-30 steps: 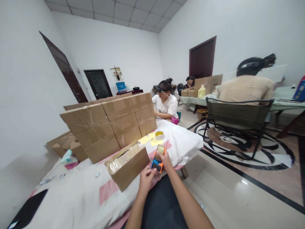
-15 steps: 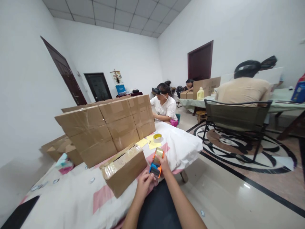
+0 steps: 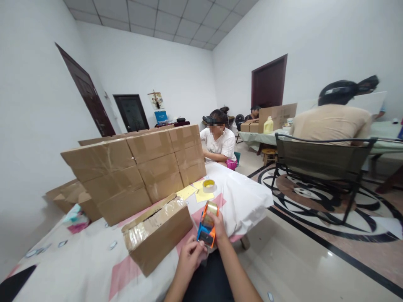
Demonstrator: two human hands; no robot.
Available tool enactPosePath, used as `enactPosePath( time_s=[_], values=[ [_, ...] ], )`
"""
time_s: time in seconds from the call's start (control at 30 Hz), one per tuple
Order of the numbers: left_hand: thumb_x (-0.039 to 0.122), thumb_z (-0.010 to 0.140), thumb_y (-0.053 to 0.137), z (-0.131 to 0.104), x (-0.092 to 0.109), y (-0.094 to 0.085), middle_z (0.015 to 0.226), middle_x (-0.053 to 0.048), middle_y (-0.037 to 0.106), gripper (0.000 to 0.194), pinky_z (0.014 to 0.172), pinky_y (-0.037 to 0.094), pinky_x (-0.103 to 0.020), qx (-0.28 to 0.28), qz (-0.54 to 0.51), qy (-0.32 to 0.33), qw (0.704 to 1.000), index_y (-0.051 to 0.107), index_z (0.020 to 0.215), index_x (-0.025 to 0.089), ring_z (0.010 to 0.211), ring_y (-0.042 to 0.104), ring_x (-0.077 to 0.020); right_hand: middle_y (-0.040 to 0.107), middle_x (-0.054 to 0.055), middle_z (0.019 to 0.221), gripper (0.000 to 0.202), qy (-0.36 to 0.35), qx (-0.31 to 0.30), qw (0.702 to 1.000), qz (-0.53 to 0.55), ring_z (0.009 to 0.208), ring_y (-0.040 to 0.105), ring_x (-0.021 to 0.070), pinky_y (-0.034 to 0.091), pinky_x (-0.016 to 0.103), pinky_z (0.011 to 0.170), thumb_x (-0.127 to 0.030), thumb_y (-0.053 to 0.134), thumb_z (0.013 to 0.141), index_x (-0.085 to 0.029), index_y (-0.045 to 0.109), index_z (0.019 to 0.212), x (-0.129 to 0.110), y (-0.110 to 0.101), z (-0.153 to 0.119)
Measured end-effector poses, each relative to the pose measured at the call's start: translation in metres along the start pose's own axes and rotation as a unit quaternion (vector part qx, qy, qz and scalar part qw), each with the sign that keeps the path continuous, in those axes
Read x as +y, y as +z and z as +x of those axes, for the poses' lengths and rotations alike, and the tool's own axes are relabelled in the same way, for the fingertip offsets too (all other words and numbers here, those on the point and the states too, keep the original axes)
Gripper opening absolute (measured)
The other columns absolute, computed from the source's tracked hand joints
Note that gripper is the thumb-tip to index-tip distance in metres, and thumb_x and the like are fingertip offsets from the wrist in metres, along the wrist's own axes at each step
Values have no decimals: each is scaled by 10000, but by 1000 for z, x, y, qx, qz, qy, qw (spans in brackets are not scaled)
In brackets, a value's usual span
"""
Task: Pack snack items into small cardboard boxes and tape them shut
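Observation:
My right hand (image 3: 219, 224) is wrapped around an orange and blue tape dispenser (image 3: 207, 230) loaded with a roll of clear tape, above the table's near edge. My left hand (image 3: 192, 253) is closed in a pinch at the dispenser's lower end; whatever lies between those fingertips is too small to make out. Just left of both hands, a long cardboard box (image 3: 162, 237) rests on the table, with shiny tape across its end and a dark gap along its top seam. Neither hand touches this box.
Stacked cardboard boxes (image 3: 157, 163) stand along the table's far side. A tape roll (image 3: 208, 186) lies by yellow paper sheets (image 3: 201, 194) on the white cloth (image 3: 242, 184). A person in white (image 3: 225, 144) sits beyond; another sits in a chair (image 3: 327, 163) at right.
The view has shifted slightly, so the near box appears lower and further left. Both hands and the tape dispenser sit a little lower in view, with the same hold.

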State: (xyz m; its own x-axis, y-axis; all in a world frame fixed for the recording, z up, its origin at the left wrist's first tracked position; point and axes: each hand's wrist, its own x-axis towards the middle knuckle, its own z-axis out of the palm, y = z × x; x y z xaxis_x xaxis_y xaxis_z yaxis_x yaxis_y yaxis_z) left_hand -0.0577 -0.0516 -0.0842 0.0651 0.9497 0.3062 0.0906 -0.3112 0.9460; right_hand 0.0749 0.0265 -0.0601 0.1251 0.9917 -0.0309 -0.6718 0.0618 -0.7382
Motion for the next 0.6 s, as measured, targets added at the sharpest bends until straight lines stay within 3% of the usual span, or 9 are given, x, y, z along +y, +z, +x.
enactPosePath(
  time_s=[0.23, 0.6],
  values=[
    [687, 890, 550, 1, -2, -3, 825, -100, 636, 614, 730, 540, -322, -28, 1, -1, 1000, 778, 701, 149, 782, 633, -216, 692, -27, 708, 439, 2, -10, 1000, 0, 595, 665, 192, 552, 312, 596, -396, 840, 629, -204, 615, 954, 1, -2, 2],
    [625, 943, 495, -2, 17, -2, 735, -59, 583, 581, 734, 482, -284, -23, 76, 18, 997, 731, 668, 170, 735, 614, -197, 676, -25, 650, 389, 11, -27, 1000, 1, 571, 656, 198, 542, 313, 583, -410, 801, 656, -222, 581, 916, -7, 2, -4]
  ],
)
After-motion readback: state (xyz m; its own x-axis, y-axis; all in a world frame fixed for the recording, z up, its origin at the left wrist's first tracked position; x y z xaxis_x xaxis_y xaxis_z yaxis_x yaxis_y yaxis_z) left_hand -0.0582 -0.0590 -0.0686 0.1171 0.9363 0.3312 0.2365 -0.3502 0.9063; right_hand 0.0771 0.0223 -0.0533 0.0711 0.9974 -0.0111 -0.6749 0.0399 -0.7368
